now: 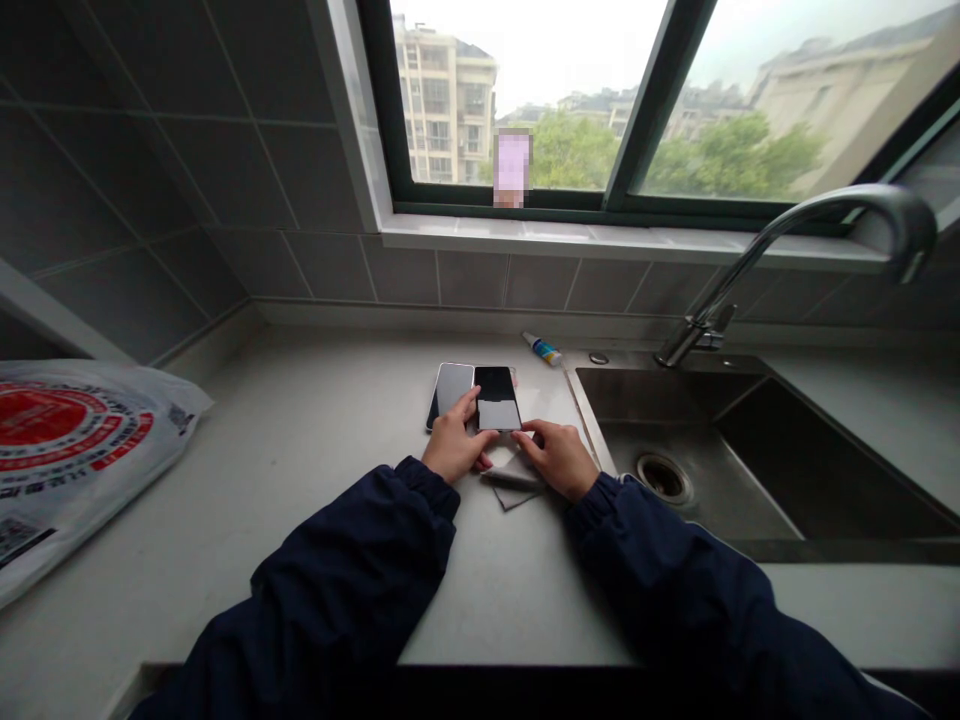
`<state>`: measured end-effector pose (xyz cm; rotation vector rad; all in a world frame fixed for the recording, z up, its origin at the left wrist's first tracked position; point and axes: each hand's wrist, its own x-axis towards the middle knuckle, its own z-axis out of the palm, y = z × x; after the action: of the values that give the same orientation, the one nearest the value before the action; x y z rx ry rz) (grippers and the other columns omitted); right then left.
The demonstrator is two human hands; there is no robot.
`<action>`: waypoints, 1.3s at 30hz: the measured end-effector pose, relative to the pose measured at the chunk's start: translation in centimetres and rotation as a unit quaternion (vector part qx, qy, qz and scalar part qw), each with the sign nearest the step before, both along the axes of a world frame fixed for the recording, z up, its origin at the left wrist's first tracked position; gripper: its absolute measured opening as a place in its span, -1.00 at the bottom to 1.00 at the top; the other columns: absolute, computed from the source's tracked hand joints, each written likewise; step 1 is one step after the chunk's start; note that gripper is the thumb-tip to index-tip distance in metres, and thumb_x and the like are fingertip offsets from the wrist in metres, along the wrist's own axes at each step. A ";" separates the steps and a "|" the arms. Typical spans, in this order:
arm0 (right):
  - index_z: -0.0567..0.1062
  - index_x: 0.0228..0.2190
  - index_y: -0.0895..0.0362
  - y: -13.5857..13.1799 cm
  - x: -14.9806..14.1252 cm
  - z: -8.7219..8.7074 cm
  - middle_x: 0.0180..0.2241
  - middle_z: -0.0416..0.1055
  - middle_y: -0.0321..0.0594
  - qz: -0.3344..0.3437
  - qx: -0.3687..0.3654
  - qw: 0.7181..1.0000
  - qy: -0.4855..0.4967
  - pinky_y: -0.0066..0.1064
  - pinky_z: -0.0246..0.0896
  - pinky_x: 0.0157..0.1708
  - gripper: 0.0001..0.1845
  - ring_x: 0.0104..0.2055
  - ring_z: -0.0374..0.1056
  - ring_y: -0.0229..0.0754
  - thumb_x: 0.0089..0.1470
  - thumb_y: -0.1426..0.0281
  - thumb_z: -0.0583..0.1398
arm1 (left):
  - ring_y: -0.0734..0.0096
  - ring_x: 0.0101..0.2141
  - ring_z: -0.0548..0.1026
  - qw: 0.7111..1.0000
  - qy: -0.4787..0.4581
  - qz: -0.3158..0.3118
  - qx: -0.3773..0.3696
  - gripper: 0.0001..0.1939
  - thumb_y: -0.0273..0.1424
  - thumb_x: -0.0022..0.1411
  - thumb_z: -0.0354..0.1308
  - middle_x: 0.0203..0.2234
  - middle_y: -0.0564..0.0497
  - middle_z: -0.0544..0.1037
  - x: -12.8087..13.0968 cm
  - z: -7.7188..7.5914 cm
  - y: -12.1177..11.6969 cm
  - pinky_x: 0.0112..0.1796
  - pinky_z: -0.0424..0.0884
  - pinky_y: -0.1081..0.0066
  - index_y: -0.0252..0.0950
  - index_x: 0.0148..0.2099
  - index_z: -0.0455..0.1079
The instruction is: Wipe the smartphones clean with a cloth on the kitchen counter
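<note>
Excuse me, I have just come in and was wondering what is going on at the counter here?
A person has both hands at a dark-screened phone on the pale counter: the left hand at its left and near edges, the right hand at its near right corner. A second phone lies just to its left. A grey folded piece is nearer the person, between the hands. Beyond, a small tube lies near the sink.

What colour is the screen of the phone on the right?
The phone screen is black with a pale lower patch, best seen in the head view.
</note>
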<state>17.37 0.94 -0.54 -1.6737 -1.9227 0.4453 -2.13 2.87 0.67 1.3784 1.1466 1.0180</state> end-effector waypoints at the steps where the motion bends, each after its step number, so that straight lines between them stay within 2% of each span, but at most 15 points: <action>1: 0.66 -0.17 0.10 0.0 0.0 0.0 -0.42 0.61 -0.14 -0.001 0.000 1.000 -0.001 -0.35 0.21 -0.32 -0.70 -0.40 0.47 -0.10 0.23 0.20 0.21 | 0.52 -0.68 0.48 1.000 0.009 0.007 0.016 -0.11 -0.44 0.08 0.38 0.19 -0.28 0.43 0.0 -0.2 0.0 -0.68 0.45 0.45 -0.18 0.42 0.15; 8: 0.66 -0.22 0.11 -0.1 0.0 0.6 -0.50 0.55 -0.20 -0.008 -0.002 1.000 0.020 -0.36 0.20 -0.34 -0.70 -0.45 0.42 -0.13 0.20 0.20 0.22 | 0.54 -0.70 0.46 0.993 0.082 0.032 0.078 -0.35 -0.36 0.11 0.37 0.00 -0.15 0.57 -0.2 -0.4 -0.2 -0.68 0.38 0.48 -0.16 0.25 0.37; 11: 0.66 -0.31 0.10 -0.2 0.0 1.0 -0.53 0.53 -0.21 -0.010 0.003 0.999 0.039 -0.36 0.18 -0.35 -0.72 -0.46 0.40 -0.14 0.16 0.19 0.23 | 0.48 -0.69 0.46 0.991 0.100 0.029 0.089 -0.38 -0.36 0.10 0.37 -0.24 -0.07 0.62 -0.4 -0.3 -0.2 -0.60 0.42 0.43 -0.18 0.23 0.40; 13: 0.66 -0.38 0.11 -0.1 0.0 1.2 -0.54 0.52 -0.20 -0.015 0.005 0.998 0.058 -0.35 0.16 -0.37 -0.71 -0.47 0.38 -0.14 0.14 0.18 0.23 | 0.44 -0.65 0.48 0.990 0.100 0.017 0.097 -0.39 -0.38 0.10 0.37 -0.27 -0.06 0.62 -0.5 -0.2 -0.2 -0.48 0.49 0.36 -0.17 0.22 0.41; 15: 0.65 -0.44 0.12 0.0 0.1 1.2 -0.56 0.51 -0.20 -0.020 0.004 0.996 0.085 -0.34 0.13 -0.39 -0.68 -0.49 0.35 -0.15 0.12 0.16 0.23 | 0.35 -0.48 0.57 0.989 0.094 0.016 0.117 -0.40 -0.45 0.05 0.37 -0.13 -0.11 0.61 -0.5 -0.3 0.0 -0.27 0.55 0.26 -0.16 0.18 0.45; 17: 0.64 -0.47 0.13 0.2 0.3 1.1 -0.58 0.49 -0.21 -0.025 0.001 0.992 0.122 -0.34 0.11 -0.40 -0.65 -0.49 0.33 -0.16 0.11 0.13 0.23 | 0.20 -0.19 0.60 0.982 0.100 0.022 0.156 -0.42 -0.53 0.01 0.37 0.05 -0.14 0.53 -0.5 -0.3 0.2 -0.04 0.50 0.19 -0.17 0.12 0.48; 19: 0.62 -0.49 0.15 0.5 0.5 0.8 -0.59 0.47 -0.22 -0.032 -0.006 0.985 0.169 -0.35 0.11 -0.42 -0.61 -0.49 0.31 -0.17 0.08 0.08 0.24 | 0.10 0.06 0.49 0.969 0.133 0.020 0.207 -0.43 -0.56 -0.01 0.36 0.15 -0.16 0.44 -0.5 -0.3 0.3 0.12 0.39 0.16 -0.20 0.10 0.49; 20: 0.62 -0.50 0.15 0.6 0.6 0.6 -0.58 0.47 -0.22 -0.036 -0.011 0.980 0.195 -0.35 0.12 -0.41 -0.59 -0.49 0.31 -0.17 0.06 0.06 0.25 | 0.10 0.11 0.45 0.961 0.156 0.014 0.228 -0.43 -0.55 0.01 0.36 0.17 -0.16 0.42 -0.5 -0.3 0.4 0.14 0.36 0.16 -0.21 0.11 0.48; 23: 0.62 -0.45 0.17 1.0 0.8 0.2 -0.51 0.52 -0.22 -0.042 -0.034 0.957 0.284 -0.36 0.18 -0.38 -0.56 -0.44 0.35 -0.17 -0.01 0.01 0.30 | 0.21 -0.01 0.51 0.943 0.212 0.029 0.256 -0.53 -0.47 0.12 0.30 0.12 -0.11 0.42 -0.9 0.1 0.7 0.04 0.44 0.24 -0.20 0.11 0.46; 25: 0.63 -0.39 0.18 1.1 0.8 0.2 -0.47 0.55 -0.21 -0.046 -0.055 0.935 0.347 -0.36 0.23 -0.37 -0.52 -0.41 0.39 -0.17 -0.05 -0.02 0.32 | 0.26 -0.11 0.52 0.929 0.254 0.083 0.257 -0.64 -0.42 0.21 0.24 0.07 -0.09 0.43 -1.4 0.3 0.9 -0.04 0.47 0.27 -0.19 0.07 0.47; 27: 0.62 -0.33 0.17 0.9 0.5 0.4 -0.43 0.57 -0.20 -0.048 -0.078 0.909 0.407 -0.36 0.28 -0.37 -0.49 -0.40 0.42 -0.16 -0.10 -0.02 0.36 | 0.12 0.06 0.43 0.896 0.317 0.149 0.272 -0.64 -0.40 0.21 0.24 0.07 -0.12 0.42 -1.9 0.3 1.3 0.10 0.36 0.19 -0.20 0.07 0.46; 29: 0.62 -0.27 0.16 0.7 0.2 0.9 -0.38 0.59 -0.18 -0.046 -0.104 0.881 0.459 -0.35 0.33 -0.36 -0.47 -0.37 0.47 -0.14 -0.18 0.01 0.42 | -0.03 0.20 0.30 0.877 0.368 0.183 0.250 -0.45 -0.34 0.15 0.31 0.19 -0.20 0.32 -2.2 0.0 1.6 0.19 0.26 0.08 -0.23 0.20 0.38; 32: 0.61 -0.19 0.13 0.3 0.0 1.8 -0.31 0.62 -0.15 -0.040 -0.143 0.841 0.520 -0.31 0.41 -0.33 -0.41 -0.31 0.52 -0.09 -0.25 0.08 0.47 | -0.16 0.32 0.15 0.879 0.392 0.181 0.204 -0.21 -0.26 0.17 0.29 0.34 -0.35 0.10 -2.3 -0.8 2.0 0.24 0.18 0.02 -0.33 0.37 0.14; 36: 0.59 -0.12 0.09 0.2 0.0 2.2 -0.23 0.64 -0.15 -0.039 -0.169 0.799 0.576 -0.24 0.49 -0.23 -0.39 -0.19 0.56 -0.02 -0.26 0.18 0.50 | -0.12 0.34 0.14 0.890 0.380 0.154 0.202 -0.10 -0.26 0.18 0.27 0.39 -0.36 0.01 -2.1 -1.6 2.2 0.25 0.17 0.03 -0.31 0.45 -0.06; 39: 0.59 -0.12 0.09 0.4 0.2 2.1 -0.22 0.64 -0.15 -0.045 -0.179 0.779 0.599 -0.25 0.51 -0.24 -0.43 -0.18 0.56 -0.01 -0.24 0.27 0.50 | -0.11 0.33 0.16 0.897 0.365 0.150 0.197 -0.05 -0.29 0.15 0.28 0.42 -0.36 -0.10 -2.2 -1.6 2.3 0.24 0.20 0.05 -0.30 0.46 -0.10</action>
<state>17.55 1.31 1.61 -1.1103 -0.7983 1.4700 -4.36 5.17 -0.91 2.0533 1.8165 1.0043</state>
